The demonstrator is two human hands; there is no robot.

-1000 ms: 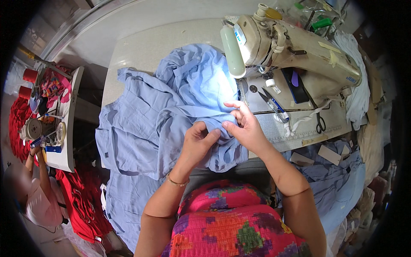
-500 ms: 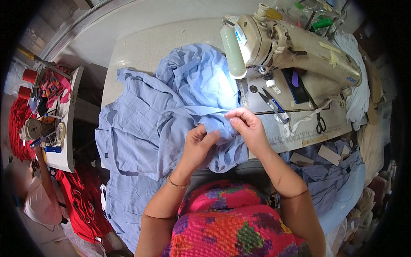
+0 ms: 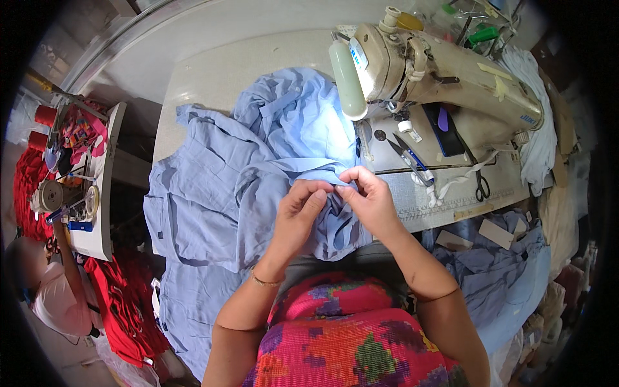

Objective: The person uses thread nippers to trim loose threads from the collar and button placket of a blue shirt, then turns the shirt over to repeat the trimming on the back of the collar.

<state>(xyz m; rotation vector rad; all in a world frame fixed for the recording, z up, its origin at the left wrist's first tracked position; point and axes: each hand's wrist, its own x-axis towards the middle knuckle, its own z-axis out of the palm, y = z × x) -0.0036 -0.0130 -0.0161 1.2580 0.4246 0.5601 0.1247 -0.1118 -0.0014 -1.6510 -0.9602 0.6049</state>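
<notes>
A light blue garment (image 3: 225, 187) is spread over the sewing table (image 3: 213, 77) and hangs off its front edge. My left hand (image 3: 300, 213) and my right hand (image 3: 371, 200) meet at a folded edge of this cloth, each pinching it between thumb and fingers. The pinched fold lies just in front of the needle area of the cream sewing machine (image 3: 438, 84), which stands to the right of the cloth. A thin bracelet sits on my left wrist.
Small scissors (image 3: 409, 158) and a dark phone (image 3: 445, 129) lie on the machine bed, with black scissors (image 3: 482, 187) further right. More blue cloth (image 3: 503, 277) is piled at the lower right. On the left stands a side table (image 3: 97, 213) with spools, and another person (image 3: 39, 284) near red cloth (image 3: 122, 303).
My hands have drawn closer together on the fold, the right one moving slightly left. The cloth edge is now gathered between both sets of fingertips.
</notes>
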